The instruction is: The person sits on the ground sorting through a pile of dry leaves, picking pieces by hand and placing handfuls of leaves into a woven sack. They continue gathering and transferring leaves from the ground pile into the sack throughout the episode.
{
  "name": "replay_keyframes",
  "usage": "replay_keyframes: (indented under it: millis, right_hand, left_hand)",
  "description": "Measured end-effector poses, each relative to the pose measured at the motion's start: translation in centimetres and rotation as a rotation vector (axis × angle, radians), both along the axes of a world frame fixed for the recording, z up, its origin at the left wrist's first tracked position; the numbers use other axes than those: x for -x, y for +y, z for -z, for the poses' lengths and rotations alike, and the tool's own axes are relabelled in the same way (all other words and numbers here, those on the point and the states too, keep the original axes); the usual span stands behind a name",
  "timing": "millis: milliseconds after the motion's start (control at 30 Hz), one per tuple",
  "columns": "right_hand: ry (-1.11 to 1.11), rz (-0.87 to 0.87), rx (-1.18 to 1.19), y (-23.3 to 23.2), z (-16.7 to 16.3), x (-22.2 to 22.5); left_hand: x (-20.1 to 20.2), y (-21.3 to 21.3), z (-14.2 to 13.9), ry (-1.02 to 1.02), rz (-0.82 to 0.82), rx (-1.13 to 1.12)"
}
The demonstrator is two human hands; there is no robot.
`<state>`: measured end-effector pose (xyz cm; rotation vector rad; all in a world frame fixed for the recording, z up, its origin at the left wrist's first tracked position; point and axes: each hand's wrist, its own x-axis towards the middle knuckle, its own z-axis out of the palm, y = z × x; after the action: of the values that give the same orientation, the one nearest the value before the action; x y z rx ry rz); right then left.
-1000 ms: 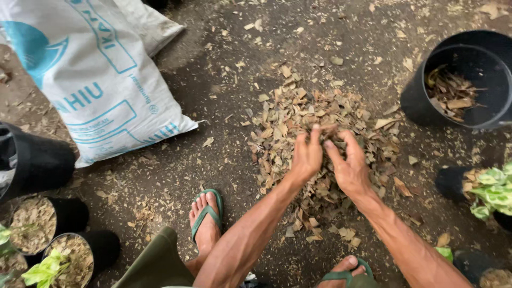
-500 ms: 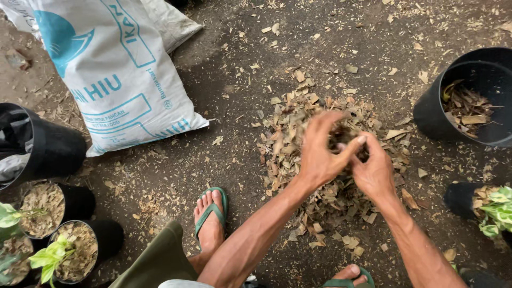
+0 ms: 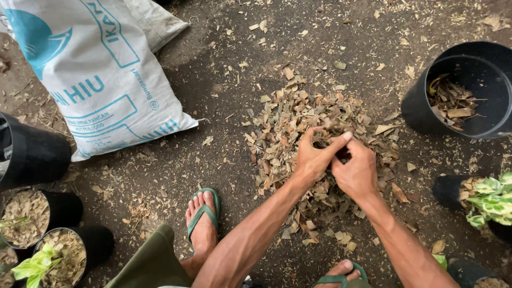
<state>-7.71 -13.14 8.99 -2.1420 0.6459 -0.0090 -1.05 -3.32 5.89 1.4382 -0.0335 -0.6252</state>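
Note:
A heap of dry brown leaf pieces (image 3: 298,114) lies on the dark ground in front of me. My left hand (image 3: 312,157) and my right hand (image 3: 356,170) are cupped together over the heap's near side, fingers curled around a clump of the dry leaves between them. A black plastic pot (image 3: 421,109) at the right holds some of the same dry leaves at its bottom.
A large white and blue woven sack (image 3: 101,80) lies at the upper left. Black pots (image 3: 64,210) filled with leaf mulch and green plants stand at the lower left; a variegated plant (image 3: 493,197) in a pot sits right. My feet in green sandals (image 3: 202,213) are below.
My hands went from lying flat on the heap to closing together around a clump of leaves. The view has shifted slightly.

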Motion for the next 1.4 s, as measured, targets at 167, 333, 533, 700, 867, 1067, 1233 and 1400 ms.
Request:
replay_keyframes:
  millis: [167,333,533,700,867,1067,1233,1400]
  right_hand:
    - [-0.457,-0.126,0.092,0.4,0.1,-0.4]
    - [-0.501,-0.228,-0.19,0.3,-0.6,0.0]
    - [-0.517,-0.323,0.385,0.5,-0.4,1.2]
    - [-0.486,-0.392,0.566,0.5,2.9,1.7]
    - [-0.403,-0.209,0.217,0.6,5.3,1.1]
    - [-0.369,-0.167,-0.145,0.2,1.9,0.4]
    - [-0.032,0.139,-0.625,1.0,-0.6,0.0]
    - [0.345,0.019,-0.098,0.5,-0.3,0.1]
  left_hand:
    - [-0.3,-0.1,0.6,0.114,-0.088,0.101]
    - [-1.1,-0.3,2.2,0.202,-0.176,0.136]
    - [-1.8,-0.1,2.8,0.401,-0.217,0.373]
    - [-1.7,0.5,2.1,0.777,-0.149,0.287]
    - [-0.5,-0.1,3.1,0.829,-0.101,0.489]
    - [0.2,-1.2,5.9,0.533,-0.217,0.425]
    - [0.5,0.0,6.1,-0.189,-0.024,0.072]
    - [-0.6,1.3,3.6,-0.632,0.147,-0.361]
